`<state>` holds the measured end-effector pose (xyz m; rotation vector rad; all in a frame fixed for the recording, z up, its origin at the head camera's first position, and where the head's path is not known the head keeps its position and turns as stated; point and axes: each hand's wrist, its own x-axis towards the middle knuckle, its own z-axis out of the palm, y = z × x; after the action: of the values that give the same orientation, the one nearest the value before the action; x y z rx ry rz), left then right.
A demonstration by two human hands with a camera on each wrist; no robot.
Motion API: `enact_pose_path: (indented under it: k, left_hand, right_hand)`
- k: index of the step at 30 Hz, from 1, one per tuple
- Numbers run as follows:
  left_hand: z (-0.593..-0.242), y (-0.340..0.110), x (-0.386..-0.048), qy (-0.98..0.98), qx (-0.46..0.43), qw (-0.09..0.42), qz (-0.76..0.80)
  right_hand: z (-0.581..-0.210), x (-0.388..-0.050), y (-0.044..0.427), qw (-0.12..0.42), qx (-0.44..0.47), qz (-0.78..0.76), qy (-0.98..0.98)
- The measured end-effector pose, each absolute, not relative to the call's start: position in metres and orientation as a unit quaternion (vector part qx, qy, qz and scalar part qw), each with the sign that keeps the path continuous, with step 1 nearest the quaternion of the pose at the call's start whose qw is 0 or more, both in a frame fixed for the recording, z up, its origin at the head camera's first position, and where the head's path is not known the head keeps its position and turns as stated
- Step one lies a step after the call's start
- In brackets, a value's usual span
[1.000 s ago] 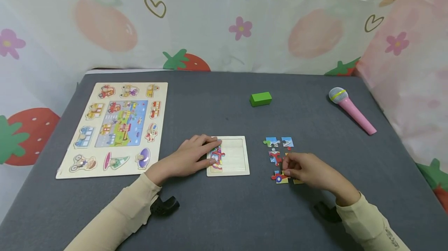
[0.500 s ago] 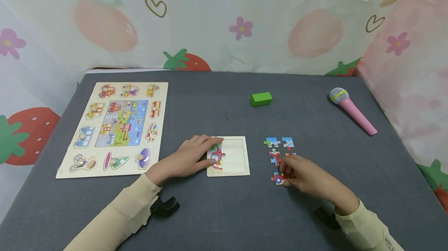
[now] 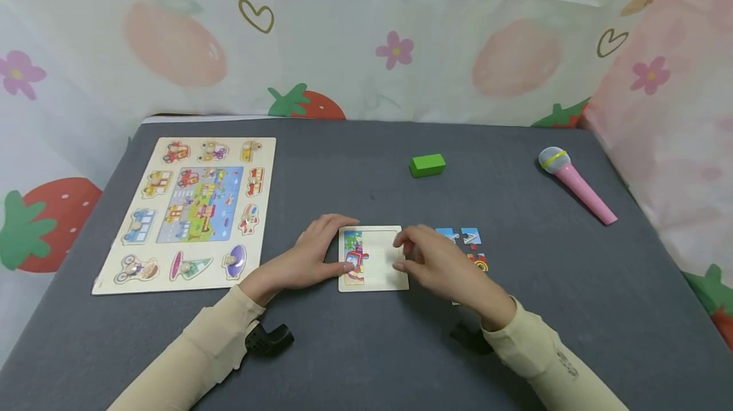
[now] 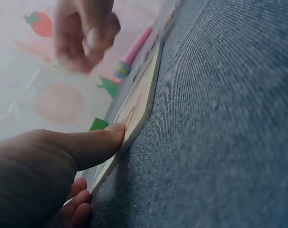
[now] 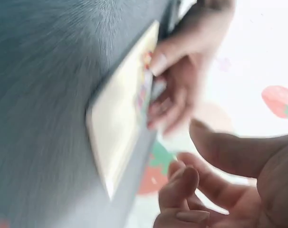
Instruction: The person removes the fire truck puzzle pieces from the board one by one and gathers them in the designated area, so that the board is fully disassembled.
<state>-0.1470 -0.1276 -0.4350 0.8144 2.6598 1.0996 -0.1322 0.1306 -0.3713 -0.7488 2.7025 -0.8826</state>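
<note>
A small wooden tray (image 3: 382, 271) lies flat, with joined picture pieces (image 3: 354, 253) along its left side. My left hand (image 3: 300, 259) rests at the tray's left edge, thumb on the pieces and fingers stretched along the upper left corner. In the left wrist view that thumb (image 4: 103, 142) presses on the tray's face. Above the tray's right edge hovers my right hand (image 3: 441, 264), thumb and fingers apart. The right wrist view shows nothing between its fingers (image 5: 184, 185). Loose jigsaw pieces (image 3: 471, 236) lie to the right of the tray, some hidden behind my right hand.
On the left lies a large wooden puzzle board (image 3: 191, 250) with vehicle pictures. A green block (image 3: 427, 165) sits beyond the small tray, and a pink toy microphone (image 3: 584, 193) lies at the far right. A printed cloth hangs behind the grey table (image 3: 343, 354).
My right hand has moved left from the loose pieces to above the tray. My left fingers have shifted back off the tray's upper left corner, uncovering more of the joined pieces.
</note>
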Motion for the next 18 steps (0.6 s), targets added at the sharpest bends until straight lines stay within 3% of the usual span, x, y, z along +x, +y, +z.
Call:
enact_pose_path:
  k: [7,18]
  left_hand:
    - [-0.436,-0.129,-0.148,0.88,0.272,0.074,0.383]
    - [-0.436,-0.132,-0.148,0.882,0.272,0.07,0.38]
  right_hand:
    - [-0.39,-0.164,0.085,0.101,-0.254,-0.294,0.916]
    - [-0.403,-0.179,0.072,0.118,-0.268,-0.265,0.919]
